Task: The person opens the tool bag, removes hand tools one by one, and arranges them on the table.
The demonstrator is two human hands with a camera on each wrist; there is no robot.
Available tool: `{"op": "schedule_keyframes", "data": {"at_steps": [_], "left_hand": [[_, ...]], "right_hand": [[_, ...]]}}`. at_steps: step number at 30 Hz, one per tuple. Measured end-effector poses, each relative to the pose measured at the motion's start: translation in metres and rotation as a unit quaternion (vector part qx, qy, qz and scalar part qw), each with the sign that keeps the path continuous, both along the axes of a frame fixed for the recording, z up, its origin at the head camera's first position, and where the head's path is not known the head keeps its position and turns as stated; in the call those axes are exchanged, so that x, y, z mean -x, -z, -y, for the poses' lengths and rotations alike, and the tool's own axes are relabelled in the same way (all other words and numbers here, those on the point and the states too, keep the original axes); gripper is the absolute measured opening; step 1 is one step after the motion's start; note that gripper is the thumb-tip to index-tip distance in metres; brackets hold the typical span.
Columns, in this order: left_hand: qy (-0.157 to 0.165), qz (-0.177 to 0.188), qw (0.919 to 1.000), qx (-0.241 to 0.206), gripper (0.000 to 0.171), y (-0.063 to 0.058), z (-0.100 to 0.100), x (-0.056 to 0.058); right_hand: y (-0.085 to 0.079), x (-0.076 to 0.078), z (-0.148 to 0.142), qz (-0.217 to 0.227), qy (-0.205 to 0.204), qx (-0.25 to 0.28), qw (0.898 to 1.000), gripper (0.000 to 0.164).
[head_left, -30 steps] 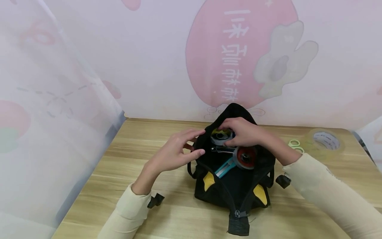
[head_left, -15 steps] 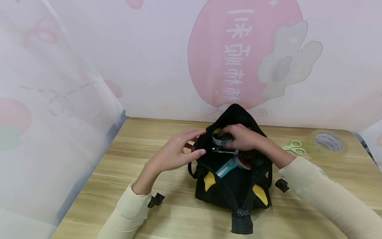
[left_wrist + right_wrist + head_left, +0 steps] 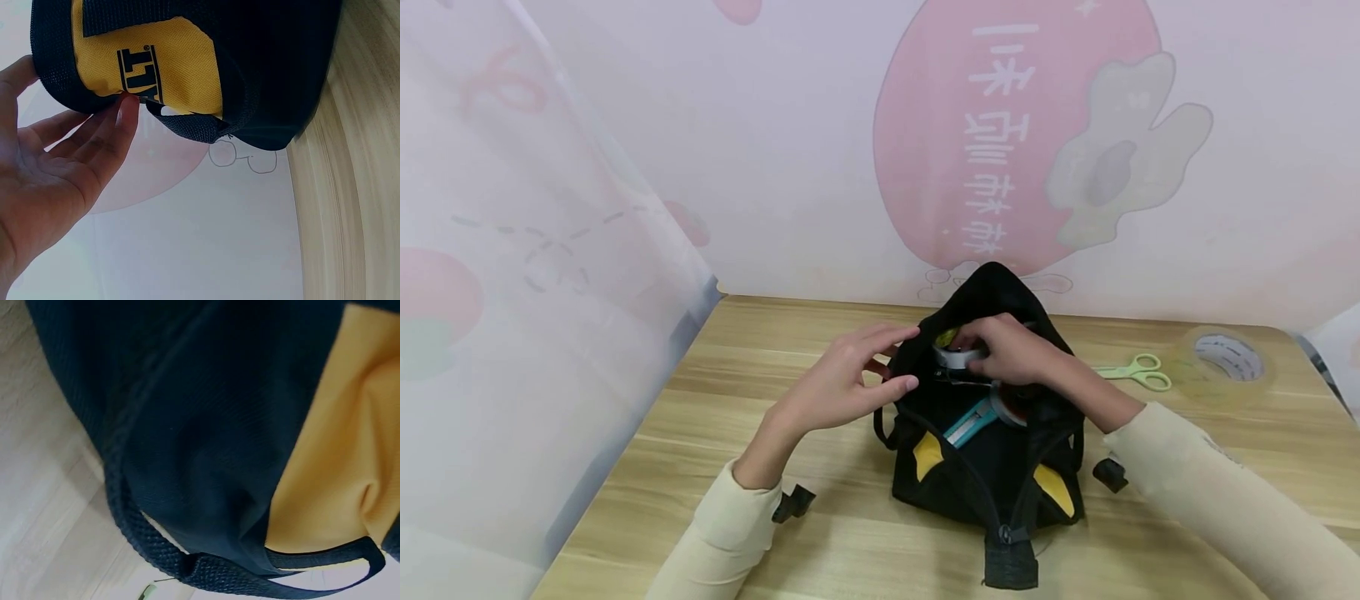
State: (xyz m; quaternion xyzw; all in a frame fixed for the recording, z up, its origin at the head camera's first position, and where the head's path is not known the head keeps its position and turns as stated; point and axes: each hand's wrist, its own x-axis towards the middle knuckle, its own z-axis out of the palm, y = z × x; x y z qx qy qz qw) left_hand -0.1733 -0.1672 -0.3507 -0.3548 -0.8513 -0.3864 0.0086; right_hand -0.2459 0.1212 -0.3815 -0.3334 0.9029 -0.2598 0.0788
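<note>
A black tool bag (image 3: 947, 492) with yellow patches stands unzipped on the wooden table. My left hand (image 3: 842, 383) holds the bag's left rim; in the left wrist view its fingertips press the yellow side panel (image 3: 187, 62) and the thumb lies at the black edge. Inside the opening, my right hand (image 3: 1015, 350) pinches a pale grey roll of tape (image 3: 953, 358) with thumb and fingers. A teal box cutter (image 3: 972, 422) and a second roll of tape (image 3: 1011, 410) lie in front of it in the bag. The right wrist view shows only the bag's outside, with its webbing strap (image 3: 150, 550).
Light green scissors (image 3: 1142, 372) lie right of the bag, partly behind my right forearm. Beyond them is a large clear packing tape roll (image 3: 1228, 358). A printed pink and white sheet (image 3: 805, 167) rises at the table's back edge. The bag's zipper pull (image 3: 1009, 533) faces me.
My right hand has moved slightly lower in the bag, onto the pale grey roll of tape, which has tilted. It now covers more of the second roll. My left hand stays at the rim.
</note>
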Motion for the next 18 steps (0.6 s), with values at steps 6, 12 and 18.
{"op": "schedule_keyframes", "data": {"at_steps": [6,12,18], "left_hand": [[-0.001,0.003,1.0000,0.001,0.061,0.001,0.000,0.001],[0.001,0.003,1.0000,-0.001,0.060,0.001,0.000,0.001],[0.001,0.002,1.0000,-0.004,0.060,0.001,0.001,0.001]], "right_hand": [[-0.010,-0.007,-0.006,-0.018,-0.007,0.029,0.999,0.024],[-0.020,-0.018,-0.012,-0.013,0.005,0.057,0.998,0.024],[-0.036,-0.031,-0.021,0.002,0.010,0.090,0.996,0.024]]}}
